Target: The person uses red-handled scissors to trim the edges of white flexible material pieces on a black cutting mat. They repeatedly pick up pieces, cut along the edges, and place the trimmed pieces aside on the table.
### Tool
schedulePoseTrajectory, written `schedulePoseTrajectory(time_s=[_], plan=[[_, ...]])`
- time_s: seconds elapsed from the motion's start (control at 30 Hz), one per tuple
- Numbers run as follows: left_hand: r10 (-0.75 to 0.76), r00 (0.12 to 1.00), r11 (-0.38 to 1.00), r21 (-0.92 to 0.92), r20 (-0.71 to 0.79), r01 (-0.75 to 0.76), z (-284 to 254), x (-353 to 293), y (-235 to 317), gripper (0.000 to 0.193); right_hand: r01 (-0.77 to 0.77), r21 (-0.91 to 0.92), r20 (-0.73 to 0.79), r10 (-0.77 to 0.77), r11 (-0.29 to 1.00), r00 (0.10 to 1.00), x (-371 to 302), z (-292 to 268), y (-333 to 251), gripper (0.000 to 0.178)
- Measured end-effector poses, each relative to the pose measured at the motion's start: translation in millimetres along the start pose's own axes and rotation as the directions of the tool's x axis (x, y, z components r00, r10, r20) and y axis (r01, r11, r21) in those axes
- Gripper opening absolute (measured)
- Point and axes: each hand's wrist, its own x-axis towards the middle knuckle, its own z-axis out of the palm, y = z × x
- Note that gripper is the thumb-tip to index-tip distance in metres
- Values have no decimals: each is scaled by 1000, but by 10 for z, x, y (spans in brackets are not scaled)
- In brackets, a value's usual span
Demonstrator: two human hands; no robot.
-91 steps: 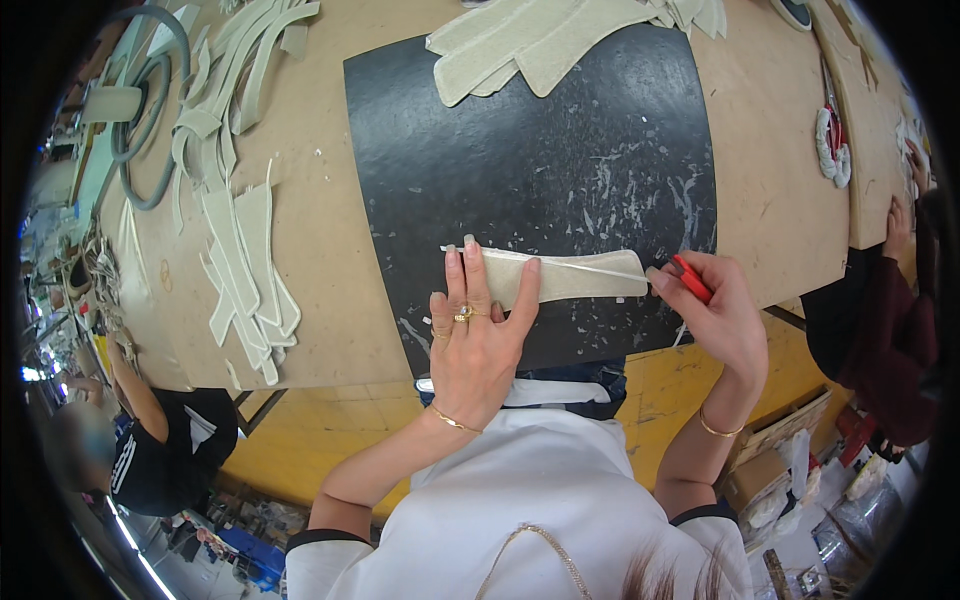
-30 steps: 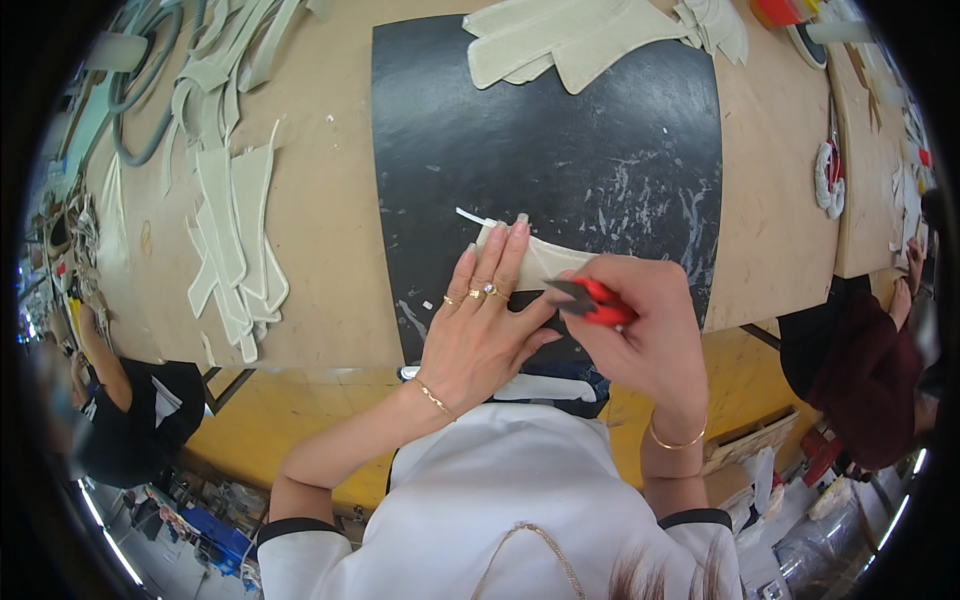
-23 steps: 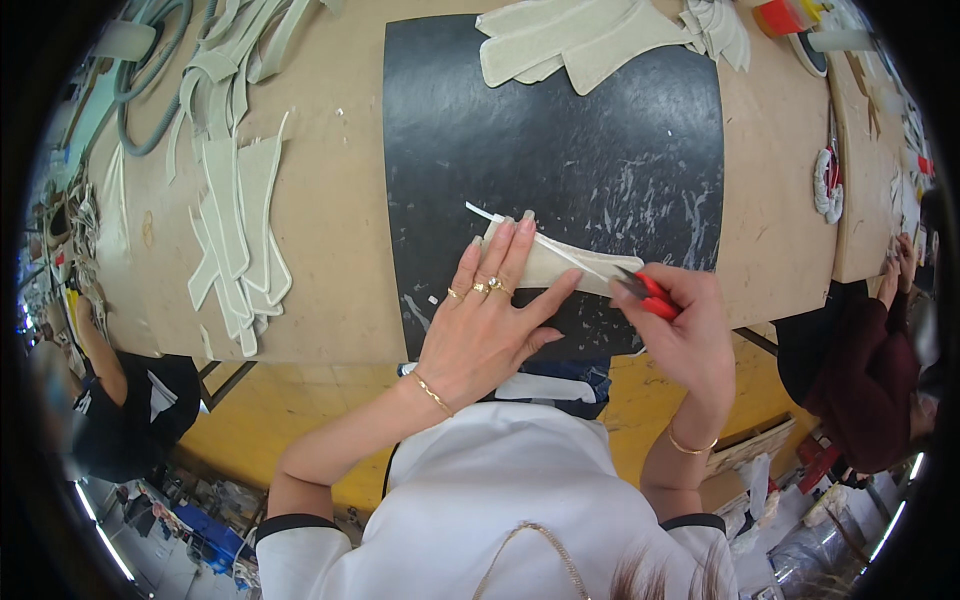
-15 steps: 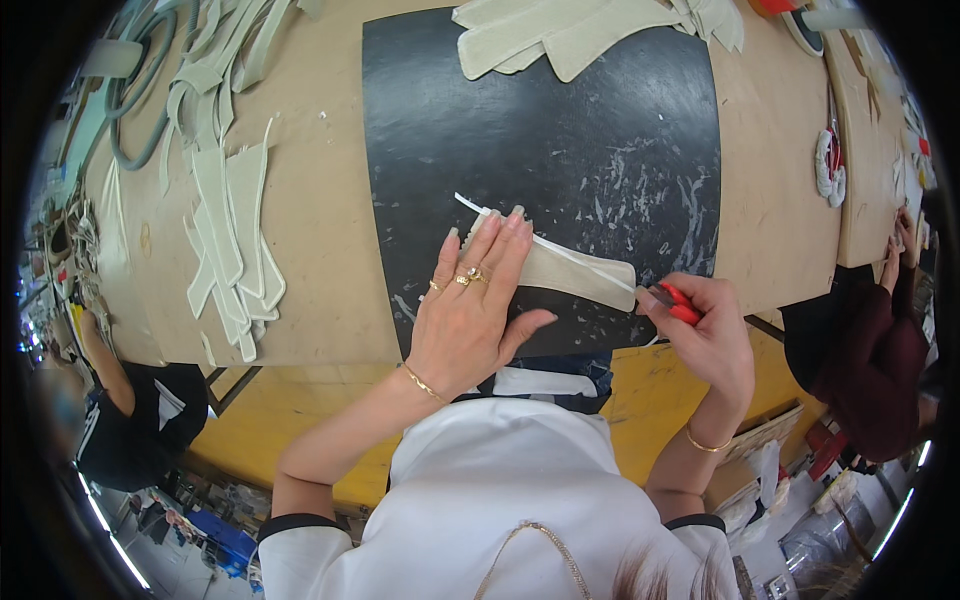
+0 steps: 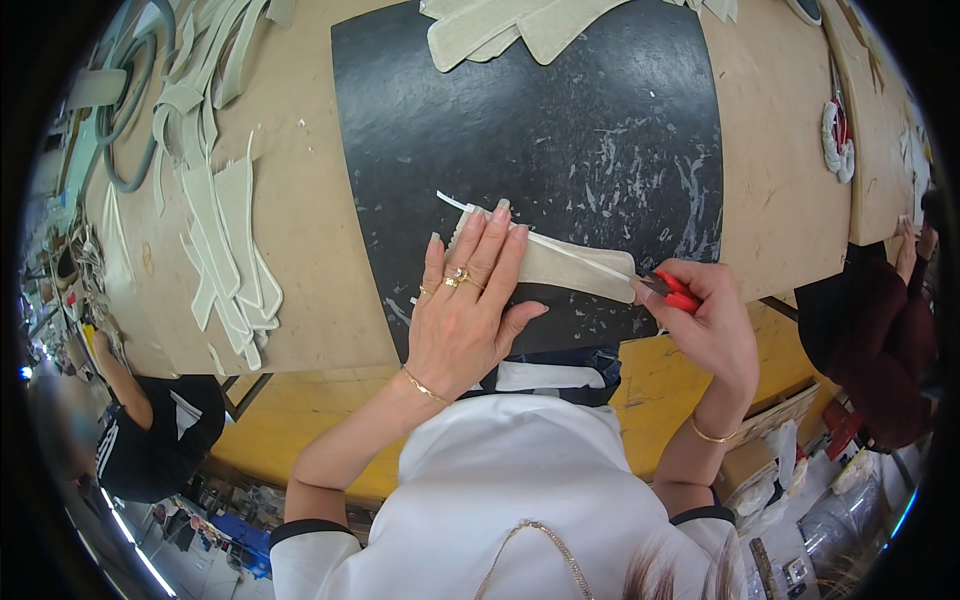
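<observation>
A beige, curved cut piece (image 5: 570, 270) of leather or fabric lies on the black mat (image 5: 520, 130) in front of me. My left hand (image 5: 462, 310) rests flat over its left end, fingers stretched and slightly apart. A narrow white strip (image 5: 590, 257) runs along the piece, passes under my left fingers and sticks out past its upper left end. At the right end, my right hand (image 5: 718, 325) is closed around small red-handled snips (image 5: 680, 290). Thumb and fingertips meet at the piece's right end, by the strip; whether they pinch the strip is too small to tell.
Several beige pieces (image 5: 520, 25) overlap at the mat's far edge. More cut pieces (image 5: 225, 240) and loose strips lie left on the tan table (image 5: 300, 230). A grey hose (image 5: 135, 180) loops at far left; white-wrapped scissors (image 5: 838, 140) lie right. Other people work at both sides.
The white strip's right part now lies straighter across the piece toward my right fingertips. My hands keep nearly the same places, and the whole view has shifted slightly.
</observation>
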Motion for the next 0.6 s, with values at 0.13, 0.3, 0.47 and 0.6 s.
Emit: schedulePoseTrajectory(time_s=[0.13,0.3,0.47,0.6], plan=[[24,1000,999,43,8,-24,-5,2,-2,62,4,-61,22,-3,998,1000,9,-19,-4,20],[39,998,992,119,38,-44,-3,6,47,59,6,-39,-19,-7,999,1000,9,-2,-21,23],[9,991,991,128,135,-26,-23,31,126,54,-4,-74,-32,2,997,999,33,-10,-26,23],[-8,986,983,185,168,-23,-31,51,215,54,-18,-67,-42,15,998,999,33,-6,-39,25]])
